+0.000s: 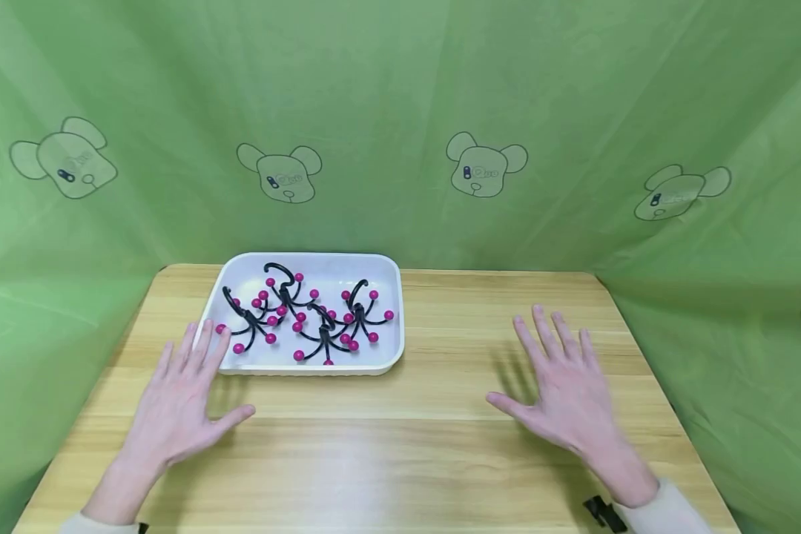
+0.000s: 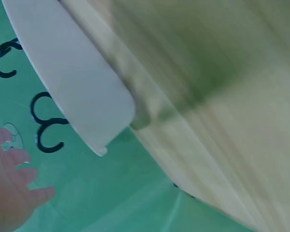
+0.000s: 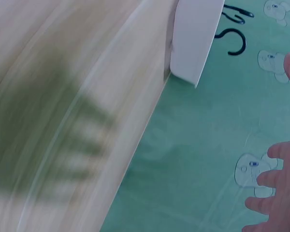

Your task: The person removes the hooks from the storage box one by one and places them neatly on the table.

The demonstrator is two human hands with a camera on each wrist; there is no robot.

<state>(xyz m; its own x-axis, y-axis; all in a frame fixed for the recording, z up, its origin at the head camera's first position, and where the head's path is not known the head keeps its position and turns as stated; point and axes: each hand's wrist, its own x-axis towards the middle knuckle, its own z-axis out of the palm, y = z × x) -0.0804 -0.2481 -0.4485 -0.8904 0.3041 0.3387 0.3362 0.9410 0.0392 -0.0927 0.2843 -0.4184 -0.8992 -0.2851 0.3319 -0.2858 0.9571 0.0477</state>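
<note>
A white tray (image 1: 347, 369) stands at the back left of the wooden table. In it lie several black hooks (image 1: 324, 334) with curved tops and splayed arms tipped with magenta balls. My left hand (image 1: 176, 408), fingers spread, hovers at the tray's front left corner; its fingertips overlap the rim in the head view. On the right, my right hand (image 1: 567, 393) is held over the table with fingers spread, casting a shadow, and holds nothing. Both wrist views show the tray's side wall (image 2: 77, 72) with dark hook tops (image 3: 234, 41) rising above it.
The wooden table (image 1: 440, 475) has a green cloth (image 1: 387, 89) hanging behind it and along both sides, printed with mouse-like heads. A black strap (image 1: 604, 513) shows at the right wrist, by a pale sleeve.
</note>
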